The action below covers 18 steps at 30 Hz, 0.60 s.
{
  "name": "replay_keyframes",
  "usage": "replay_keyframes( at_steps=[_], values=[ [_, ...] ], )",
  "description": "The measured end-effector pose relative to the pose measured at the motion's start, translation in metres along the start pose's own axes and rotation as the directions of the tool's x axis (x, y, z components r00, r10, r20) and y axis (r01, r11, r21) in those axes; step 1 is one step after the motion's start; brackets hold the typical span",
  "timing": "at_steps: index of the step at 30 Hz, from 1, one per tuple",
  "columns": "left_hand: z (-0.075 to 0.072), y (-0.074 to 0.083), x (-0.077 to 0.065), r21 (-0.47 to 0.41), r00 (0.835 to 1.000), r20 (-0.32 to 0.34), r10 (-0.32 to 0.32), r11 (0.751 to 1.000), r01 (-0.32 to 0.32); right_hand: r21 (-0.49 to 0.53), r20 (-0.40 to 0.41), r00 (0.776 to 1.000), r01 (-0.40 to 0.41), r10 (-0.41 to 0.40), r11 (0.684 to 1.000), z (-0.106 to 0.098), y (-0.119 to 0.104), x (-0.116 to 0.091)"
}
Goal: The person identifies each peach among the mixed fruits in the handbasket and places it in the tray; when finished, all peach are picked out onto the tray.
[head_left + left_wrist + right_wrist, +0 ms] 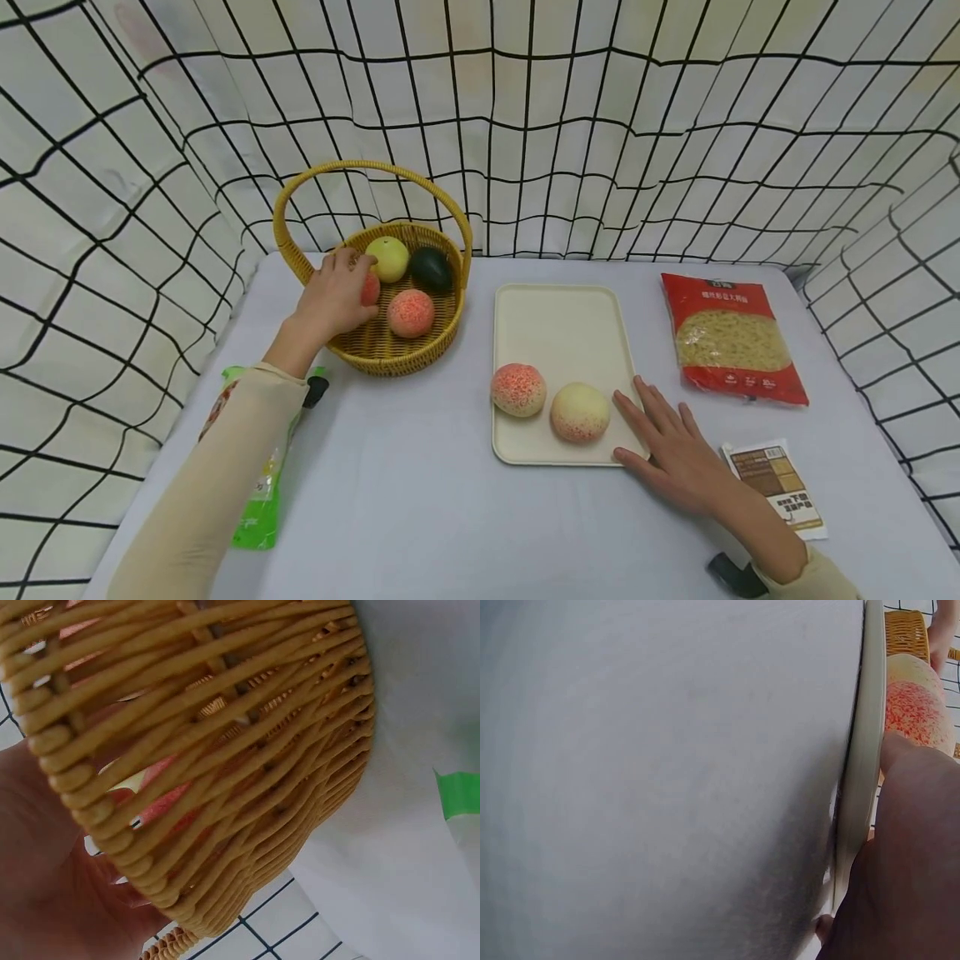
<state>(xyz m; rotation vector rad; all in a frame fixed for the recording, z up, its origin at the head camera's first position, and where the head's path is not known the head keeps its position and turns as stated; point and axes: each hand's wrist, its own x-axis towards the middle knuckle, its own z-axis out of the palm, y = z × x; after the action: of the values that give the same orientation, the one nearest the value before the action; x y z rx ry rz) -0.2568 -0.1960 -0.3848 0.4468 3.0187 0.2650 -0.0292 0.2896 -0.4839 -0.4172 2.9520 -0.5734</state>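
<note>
My left hand [335, 293] reaches over the left rim of a yellow wicker basket [386, 365] and grips a pink peach [371, 288], mostly hidden by the hand. Beside it in the basket lie another peach [411, 313], a yellow-green round fruit [388, 259] and a dark green avocado [431, 269]. In the left wrist view the basket wall [247, 772] covers much of the grip. My right hand [675, 454], fingers spread, rests at the right edge of a cream tray [562, 325]. On that tray sit a speckled pink peach [518, 390] and a paler peach [581, 412].
A red bag of pasta [735, 342] lies right of the tray, with a small brown and white packet [780, 492] nearer the right forearm. Under the left forearm is a green package [258, 521], partly covered. Black wire grid [525, 150] borders the white table.
</note>
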Motion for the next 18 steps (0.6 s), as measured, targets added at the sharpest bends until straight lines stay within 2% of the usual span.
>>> replay_keyframes(
  at_steps=[9, 18],
  values=[
    [0.006, -0.005, 0.004, 0.021, 1.000, -0.019, 0.000, 1.000, 0.000, -0.009, -0.002, 1.000, -0.002, 0.002, 1.000, 0.001, 0.001, 0.000],
    [0.012, -0.009, 0.007, -0.014, 1.000, -0.023, -0.002, 1.000, 0.002, -0.006, -0.002, 1.000, 0.000, 0.000, 1.000, 0.000, 0.000, 0.000]
  ],
)
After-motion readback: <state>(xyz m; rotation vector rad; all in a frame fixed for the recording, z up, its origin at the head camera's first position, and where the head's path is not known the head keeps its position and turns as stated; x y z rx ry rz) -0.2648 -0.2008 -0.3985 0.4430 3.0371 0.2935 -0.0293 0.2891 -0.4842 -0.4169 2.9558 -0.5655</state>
